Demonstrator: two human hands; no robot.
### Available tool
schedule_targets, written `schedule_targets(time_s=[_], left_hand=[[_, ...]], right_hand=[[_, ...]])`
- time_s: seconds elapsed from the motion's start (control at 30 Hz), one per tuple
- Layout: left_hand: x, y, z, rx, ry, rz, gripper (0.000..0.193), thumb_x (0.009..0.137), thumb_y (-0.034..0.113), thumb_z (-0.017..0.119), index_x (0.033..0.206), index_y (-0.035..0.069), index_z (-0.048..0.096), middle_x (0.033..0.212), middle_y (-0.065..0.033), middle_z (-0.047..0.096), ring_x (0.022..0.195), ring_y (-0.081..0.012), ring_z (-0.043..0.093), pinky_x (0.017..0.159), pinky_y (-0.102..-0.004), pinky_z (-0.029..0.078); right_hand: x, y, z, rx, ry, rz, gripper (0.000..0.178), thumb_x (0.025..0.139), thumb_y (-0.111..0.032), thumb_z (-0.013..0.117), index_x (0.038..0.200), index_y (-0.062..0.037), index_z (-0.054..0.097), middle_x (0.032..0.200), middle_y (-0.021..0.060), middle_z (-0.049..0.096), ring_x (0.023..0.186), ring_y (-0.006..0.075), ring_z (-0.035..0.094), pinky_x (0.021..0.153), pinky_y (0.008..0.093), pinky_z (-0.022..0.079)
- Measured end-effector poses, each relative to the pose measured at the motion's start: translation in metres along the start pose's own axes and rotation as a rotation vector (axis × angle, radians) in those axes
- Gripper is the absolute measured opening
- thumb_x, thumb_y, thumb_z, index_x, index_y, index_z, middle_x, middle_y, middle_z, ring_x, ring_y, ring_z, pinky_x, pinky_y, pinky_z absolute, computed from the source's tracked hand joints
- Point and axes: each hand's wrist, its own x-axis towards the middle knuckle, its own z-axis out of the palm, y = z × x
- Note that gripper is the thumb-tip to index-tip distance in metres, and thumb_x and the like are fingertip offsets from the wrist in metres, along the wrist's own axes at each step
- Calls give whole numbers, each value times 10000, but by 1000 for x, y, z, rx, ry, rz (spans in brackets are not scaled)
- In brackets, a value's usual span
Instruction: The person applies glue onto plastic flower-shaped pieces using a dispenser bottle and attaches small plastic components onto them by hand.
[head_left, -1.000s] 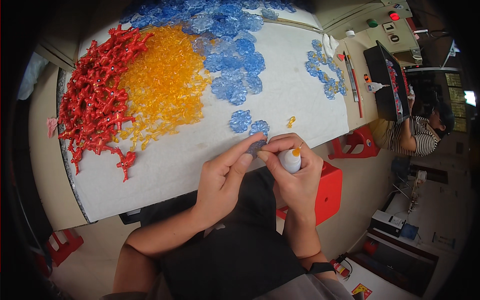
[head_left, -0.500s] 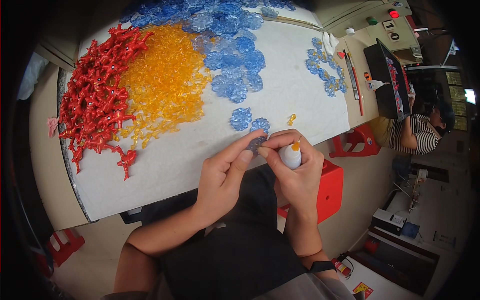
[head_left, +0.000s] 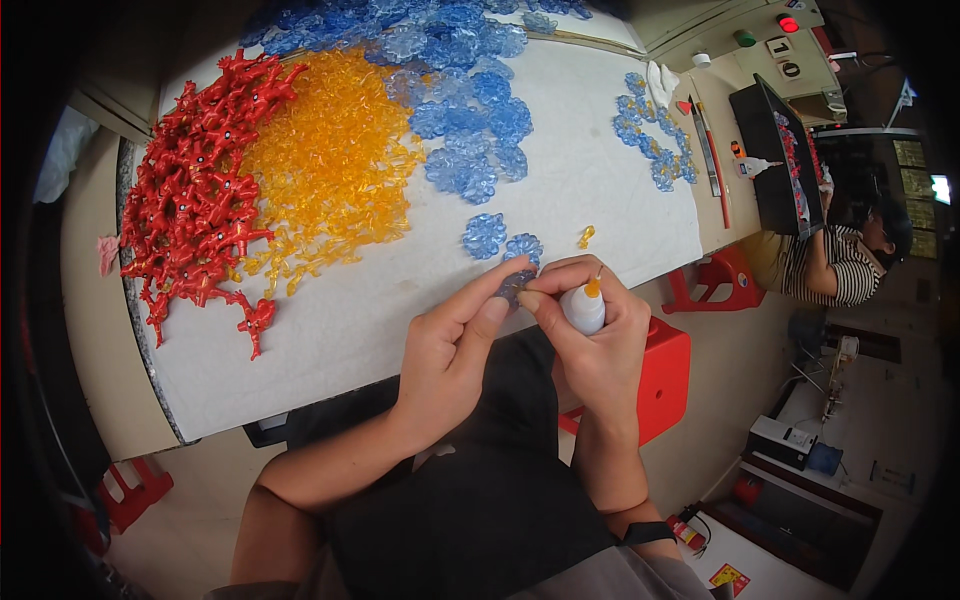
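Observation:
Just over the table's near edge, my left hand (head_left: 445,355) pinches a translucent blue flower-shaped plastic piece (head_left: 514,287) between thumb and fingers. My right hand (head_left: 600,345) is closed around a small white squeeze bottle (head_left: 584,310) with an orange tip, tucked in against the palm. Its thumb and forefinger also pinch at the blue piece's right edge; whatever small part sits between them is mostly hidden. Right beyond my fingertips lie two more blue flower pieces (head_left: 484,236). A single small yellow piece (head_left: 586,236) lies to their right.
Red figures (head_left: 205,200) and yellow pieces (head_left: 335,150) are heaped at left, blue flowers (head_left: 470,110) beyond. A ring of blue-and-yellow pieces (head_left: 640,130), tweezers (head_left: 708,150) and a black tray (head_left: 765,160) lie right. A co-worker (head_left: 850,260) sits past red stools (head_left: 665,380).

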Motion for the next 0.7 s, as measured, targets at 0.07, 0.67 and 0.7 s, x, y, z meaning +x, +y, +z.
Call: schedule_targets(time_s=[0.07, 0.67, 0.7], left_hand=[[0, -1, 0, -3, -2, 1, 333, 924, 145, 389, 1186, -52, 445, 1138, -141, 521, 1050, -176, 497, 914, -314, 408], [0, -7, 3, 38, 68, 55, 284, 901, 119, 429, 1156, 29, 517, 729, 12, 560, 565, -11, 363, 496, -168, 318], [0, -8, 3, 30, 79, 72, 284, 900, 119, 429, 1155, 29, 517, 730, 12, 561, 566, -13, 366, 497, -169, 321]], right_hand=[[0, -1, 0, -9, 5, 3, 97, 682, 12, 637, 763, 10, 584, 755, 90, 603, 687, 171, 587, 632, 258, 451], [0, 1, -1, 15, 3, 28, 98, 685, 12, 637, 766, 13, 582, 751, 83, 600, 688, 156, 580, 631, 252, 448], [0, 1, 0, 16, 2, 28, 98, 685, 12, 637, 766, 13, 582, 751, 83, 600, 688, 156, 580, 631, 252, 448]])
